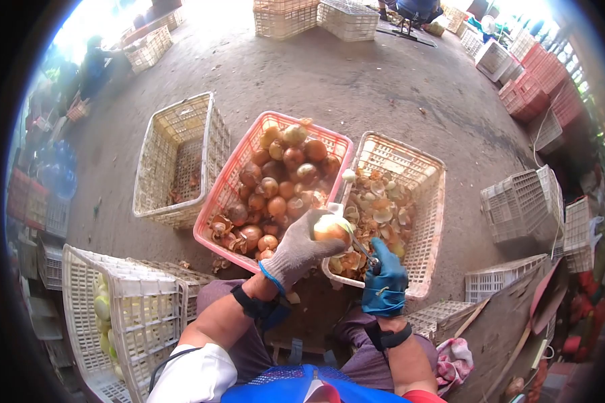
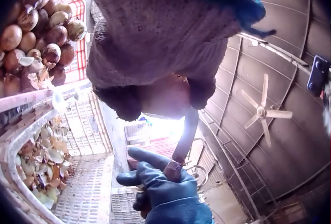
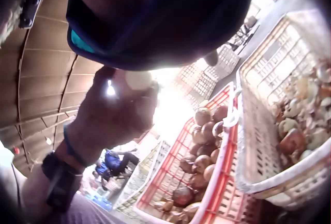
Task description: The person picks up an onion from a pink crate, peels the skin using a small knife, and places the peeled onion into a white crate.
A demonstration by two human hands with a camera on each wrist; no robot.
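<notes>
My left hand point(image 1: 297, 247), in a pale knit glove, grips a partly peeled onion point(image 1: 331, 230) above the gap between two crates. The onion shows whitish flesh on top and brown skin lower down. In a blue rubber glove, my right hand point(image 1: 386, 281) holds a small knife point(image 1: 361, 246), its blade pointing at the onion. The left wrist view shows the blade point(image 2: 187, 135) right at the onion's edge. A red crate point(image 1: 208, 232) full of brown onions stands under my left hand. Beside it, a whitish crate point(image 1: 431, 225) holds onion skins and peelings.
A whitish crate point(image 1: 212, 151) with few scraps stands left of the red one. Near my left arm, another crate point(image 1: 144, 302) contains pale peeled onions. Stacked crates point(image 1: 524, 205) line the right side. Loose peelings lie on the floor, and other people sit farther off.
</notes>
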